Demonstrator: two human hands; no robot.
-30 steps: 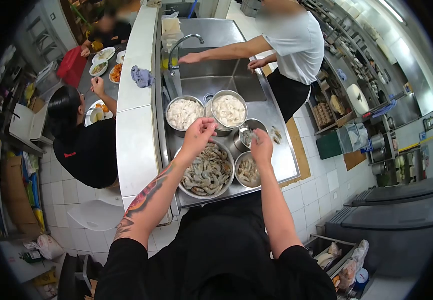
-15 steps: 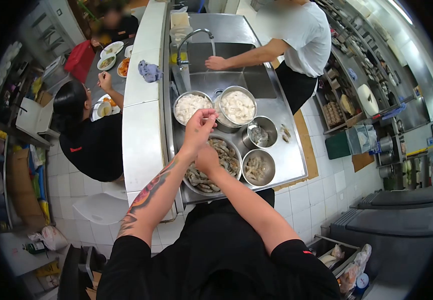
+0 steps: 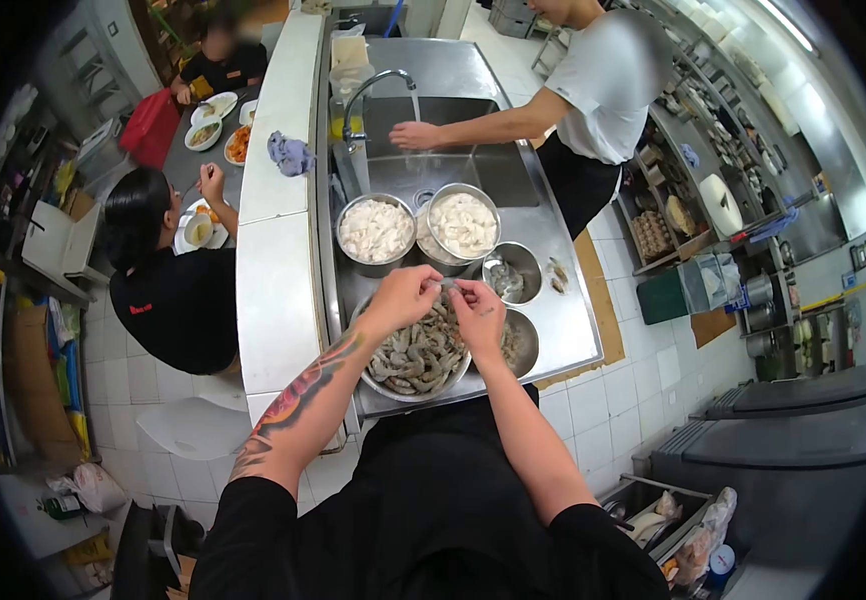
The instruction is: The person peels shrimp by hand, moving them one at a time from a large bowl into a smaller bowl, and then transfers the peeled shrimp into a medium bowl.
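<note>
My left hand (image 3: 403, 298) and my right hand (image 3: 480, 314) meet above a wide metal bowl of grey unpeeled shrimp (image 3: 415, 358). Between their pinched fingertips is a small greyish shrimp (image 3: 448, 284), mostly covered by the fingers. Just beyond stand two metal bowls heaped with pale peeled shrimp, the left one (image 3: 376, 230) and the right one (image 3: 463, 222), which rests on another container. To the right is a smaller bowl with greyish pieces (image 3: 505, 278). Nearer me, another small bowl (image 3: 523, 345) is partly hidden behind my right hand and forearm.
A co-worker's hand (image 3: 415, 136) is under the running faucet (image 3: 393, 75) at the sink (image 3: 508, 175). A few shrimp scraps (image 3: 558, 275) lie on the steel counter. A crumpled cloth (image 3: 291, 154) sits on the tiled ledge (image 3: 278, 260). People eat at a table on the left.
My right hand has risen from the bowl of unpeeled shrimp, and a shrimp is now pinched between both hands. My left hand has lowered slightly. The co-worker's hand has shifted left under the faucet.
</note>
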